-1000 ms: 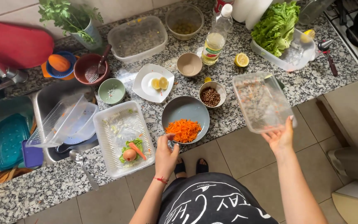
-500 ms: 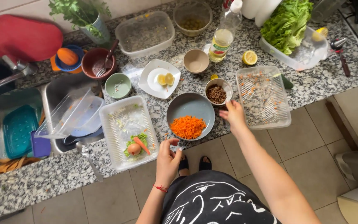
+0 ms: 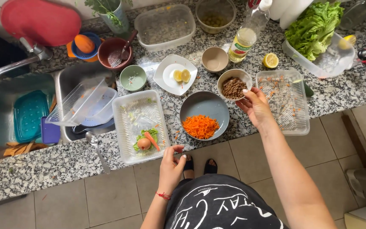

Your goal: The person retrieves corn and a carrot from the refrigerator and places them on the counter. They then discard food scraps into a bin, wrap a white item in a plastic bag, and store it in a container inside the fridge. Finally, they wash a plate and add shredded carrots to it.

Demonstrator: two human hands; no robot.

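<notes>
Two hands are over the counter edge, and they sit well apart in what they touch. The right hand (image 3: 256,106) is the one at work: its fingers (image 3: 245,91) are curled lightly around the near rim of the small bowl of brown grains (image 3: 234,87), touching it from the side nearest the person. It looks like a loose pinch on the rim, not a full grasp; whether the bowl is lifted off the counter cannot be told. The bowl lies just ahead of that hand and slightly to its left, so the right hand is far nearer to it than the left.

Being round, the bowl has no long axis; it stands upright with its mouth facing up. Just to the right of the hand lies the clear plastic tray (image 3: 285,104), flecked with carrot bits, its long side running away from the person. Just to the left of the hand, and a little nearer the person, sits the grey bowl of grated carrot (image 3: 204,116), close beside the grain bowl.

The left hand (image 3: 171,166) rests at the counter edge with fingers (image 3: 178,148) half curled and holding nothing, its fingertips at the near corner of the white tray of vegetable scraps (image 3: 140,127), whose long axis also runs away from the person
</notes>
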